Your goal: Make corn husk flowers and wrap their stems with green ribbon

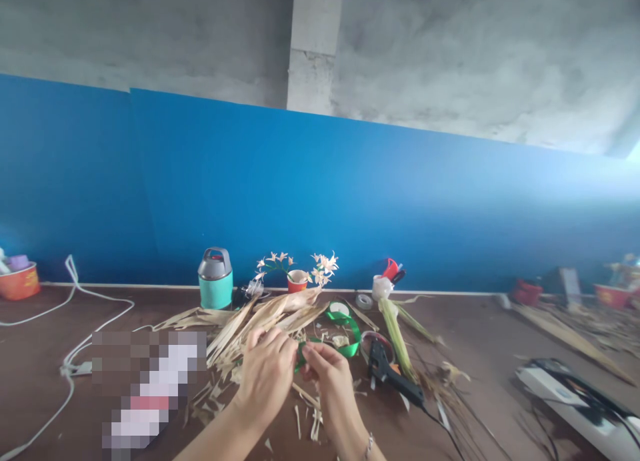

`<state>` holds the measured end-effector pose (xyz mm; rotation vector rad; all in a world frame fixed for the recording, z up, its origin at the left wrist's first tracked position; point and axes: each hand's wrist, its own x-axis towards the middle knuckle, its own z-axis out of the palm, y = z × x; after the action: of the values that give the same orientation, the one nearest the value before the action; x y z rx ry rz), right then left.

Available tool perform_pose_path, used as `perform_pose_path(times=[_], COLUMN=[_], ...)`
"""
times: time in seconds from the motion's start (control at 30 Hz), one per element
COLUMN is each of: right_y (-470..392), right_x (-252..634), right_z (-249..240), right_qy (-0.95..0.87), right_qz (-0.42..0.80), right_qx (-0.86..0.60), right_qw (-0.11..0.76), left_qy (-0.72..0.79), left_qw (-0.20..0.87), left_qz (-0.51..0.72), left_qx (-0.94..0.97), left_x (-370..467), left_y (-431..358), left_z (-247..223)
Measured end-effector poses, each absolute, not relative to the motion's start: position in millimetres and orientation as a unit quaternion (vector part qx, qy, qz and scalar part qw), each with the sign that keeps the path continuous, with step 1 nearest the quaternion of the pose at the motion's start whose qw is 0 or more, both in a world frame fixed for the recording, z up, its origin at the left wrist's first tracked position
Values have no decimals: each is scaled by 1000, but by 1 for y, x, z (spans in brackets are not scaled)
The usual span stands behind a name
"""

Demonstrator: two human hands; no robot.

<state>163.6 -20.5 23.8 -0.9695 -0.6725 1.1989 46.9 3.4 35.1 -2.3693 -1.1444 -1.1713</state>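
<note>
Close together over the table's middle, both hands meet at a short piece of green ribbon (301, 358). My left hand (267, 371) is closed, its back toward me and its fingers curled down by the ribbon; its fingertips are mostly hidden. Thumb and forefinger of my right hand (330, 375) pinch the ribbon from the other side. Just beyond, a looser green band (355, 335) curves from a green roll with a white centre (339, 309). Dried husks (270, 307) lie behind my left hand. Right of my right hand rests a black glue gun (393, 374).
A turquoise flask (216, 291), a red cup (297, 282) near husk-coloured flowers (324, 269) and a white holder (383, 287) line the blue partition (320, 201). White cable (103, 324) runs at left. Husk scraps (316, 424) litter the table. A white-and-black device (575, 401) sits right.
</note>
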Motion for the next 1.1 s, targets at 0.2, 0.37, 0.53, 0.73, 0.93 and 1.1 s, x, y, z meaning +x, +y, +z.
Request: perform_pose_path(times=[0.2, 0.37, 0.53, 0.73, 0.93, 1.1], right_y=[-21, -20, -18, -5, 6, 5], right_x=[164, 165, 165, 175, 191, 195], right_z=[23, 20, 16, 5, -5, -6], right_qy=[-295, -284, -245, -141, -32, -3], right_qz=[540, 523, 523, 537, 590, 635], right_qx=[-437, -463, -439, -366, -325, -289], right_qw=[656, 657, 688, 747, 739, 716], left_qy=[-386, -372, -372, -305, -205, -258], left_qw=[138, 155, 159, 207, 117, 43], left_qz=[-394, -413, -428, -496, -465, -465], left_qx=[-823, -817, -808, -786, -853, -846], left_x=[47, 48, 51, 50, 49, 54], left_y=[3, 6, 7, 0, -7, -1], left_z=[30, 22, 19, 26, 8, -3])
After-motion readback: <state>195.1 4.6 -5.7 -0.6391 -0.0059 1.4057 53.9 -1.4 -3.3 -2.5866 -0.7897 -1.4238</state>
